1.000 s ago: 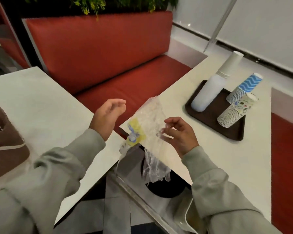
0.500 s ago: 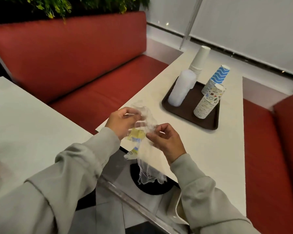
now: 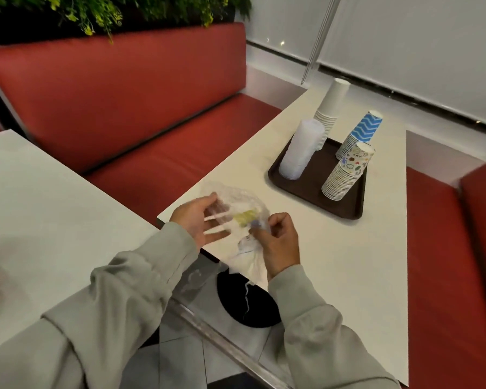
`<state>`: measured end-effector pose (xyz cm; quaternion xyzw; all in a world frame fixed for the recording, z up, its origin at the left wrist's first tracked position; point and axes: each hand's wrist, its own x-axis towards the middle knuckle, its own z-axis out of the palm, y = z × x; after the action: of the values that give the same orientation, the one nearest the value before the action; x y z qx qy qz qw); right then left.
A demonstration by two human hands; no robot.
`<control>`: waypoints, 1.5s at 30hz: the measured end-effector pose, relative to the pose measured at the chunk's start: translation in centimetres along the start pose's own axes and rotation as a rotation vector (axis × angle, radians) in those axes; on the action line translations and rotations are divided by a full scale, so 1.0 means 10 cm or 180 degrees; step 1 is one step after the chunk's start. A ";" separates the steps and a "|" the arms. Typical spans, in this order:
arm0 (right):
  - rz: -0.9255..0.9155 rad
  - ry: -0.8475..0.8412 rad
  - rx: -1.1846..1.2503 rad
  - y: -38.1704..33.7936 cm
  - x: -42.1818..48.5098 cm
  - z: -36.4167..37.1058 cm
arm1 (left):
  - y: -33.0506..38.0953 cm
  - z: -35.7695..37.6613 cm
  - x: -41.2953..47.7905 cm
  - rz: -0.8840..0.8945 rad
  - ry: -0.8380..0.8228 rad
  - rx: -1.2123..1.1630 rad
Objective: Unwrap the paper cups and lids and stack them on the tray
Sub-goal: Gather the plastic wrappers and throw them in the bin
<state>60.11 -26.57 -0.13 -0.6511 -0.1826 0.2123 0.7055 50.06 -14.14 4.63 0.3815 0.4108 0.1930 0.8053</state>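
A crumpled clear plastic wrapper with a yellow and blue label is held over the near corner of the white table. My right hand pinches its lower part. Against the wrapper's left side, my left hand has its fingers spread and straight. On the brown tray farther right stand a stack of translucent lids, a white cup stack, a blue zigzag cup stack and a patterned cup stack.
A red bench runs behind both tables, with green plants above it. A second white table lies at the left. Between the tables are a black round table base and a floor gap. Another red seat is at the right.
The camera view has shifted right and nearer the tray table. My left hand went from open air to the wrapper, gripped it, and now lies spread against it. The wrapper is more bunched.
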 end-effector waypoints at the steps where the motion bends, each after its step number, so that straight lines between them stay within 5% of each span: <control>1: -0.0054 0.0140 0.0149 -0.02 0.04 -0.02 | -0.03 -0.04 0.00 -0.0210 0.0016 0.0312; 7: 0.0451 0.0626 0.1397 -0.24 0.15 0.02 | -0.49 0.01 -0.09 -0.0841 -0.0411 0.0837; 14: 0.0845 -0.0167 0.2392 -0.25 0.15 0.04 | -0.54 0.19 -0.21 -0.0645 -0.1171 0.0634; 21: 0.0719 0.0012 0.1083 -0.26 0.17 -0.02 | -0.52 0.17 -0.19 -0.0332 -0.0901 0.0526; 28: 0.1054 -0.0652 0.0412 -0.13 -0.01 -0.02 | -0.55 0.00 0.03 0.0654 -0.0206 0.1152; 34: 0.1120 -0.0481 0.0656 -0.14 -0.03 -0.07 | -0.49 -0.01 -0.05 0.0555 -0.0738 0.2126; 38: 0.1305 -0.0637 0.0757 -0.16 -0.06 -0.17 | -0.30 -0.05 -0.04 0.0351 -0.0343 0.2135; 42: 0.1294 -0.1112 0.0528 -0.20 -0.12 -0.14 | -0.17 -0.01 -0.03 0.0124 -0.1111 0.1897; 45: 0.1329 -0.1067 0.0479 -0.15 -0.14 -0.12 | -0.17 0.00 0.03 0.0532 -0.1364 0.2100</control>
<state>59.71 -28.41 1.30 -0.5762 -0.1423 0.4707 0.6528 50.25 -15.06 3.17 0.6833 0.2410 0.0316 0.6885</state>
